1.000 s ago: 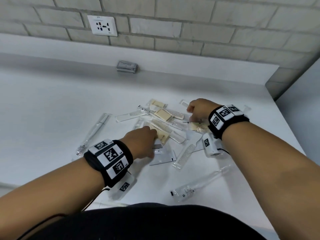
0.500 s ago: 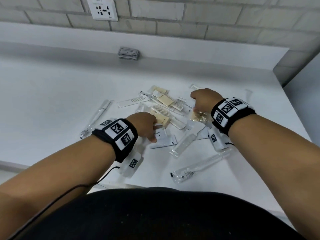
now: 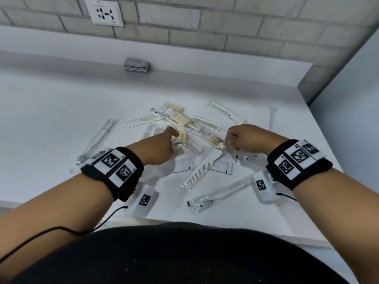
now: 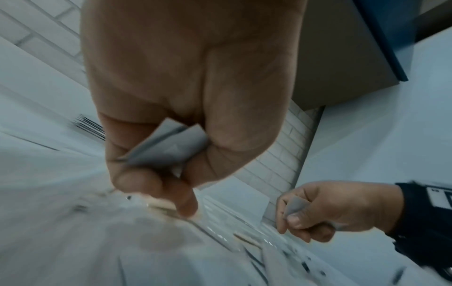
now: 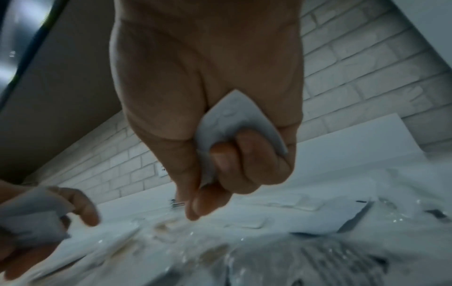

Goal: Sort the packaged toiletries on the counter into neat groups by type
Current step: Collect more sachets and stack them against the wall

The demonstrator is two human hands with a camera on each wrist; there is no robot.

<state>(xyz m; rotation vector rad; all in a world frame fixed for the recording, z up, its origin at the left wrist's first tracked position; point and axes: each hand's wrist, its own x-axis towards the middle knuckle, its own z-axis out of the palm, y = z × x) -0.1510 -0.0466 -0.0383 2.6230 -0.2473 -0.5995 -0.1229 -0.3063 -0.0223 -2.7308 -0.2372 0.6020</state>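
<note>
A loose pile of packaged toiletries lies mid-counter: white combs point(image 3: 202, 170), wrapped toothbrushes point(image 3: 221, 194), beige packets point(image 3: 180, 119) and flat white sachets point(image 3: 180, 166). My left hand point(image 3: 160, 146) holds folded white sachets point(image 4: 168, 147) in its curled fingers, and its forefinger points down onto a beige packet point(image 3: 182, 137). My right hand point(image 3: 246, 140) grips another white sachet point(image 5: 234, 123). Its thumb and forefinger tips are at the edge of a clear packet with beige contents point(image 3: 215, 142); whether they pinch it I cannot tell.
A small stack of grey sachets point(image 3: 137, 65) sits at the back against the upstand, below a wall socket point(image 3: 104, 11). One toothbrush pack point(image 3: 98, 140) lies apart at the left. The white counter point(image 3: 41, 119) ends at a wall on the right and close to my body.
My left hand has reached forward over the pile and its forefinger now touches the beige packet. My right hand has shifted slightly right, to the clear packet's edge.
</note>
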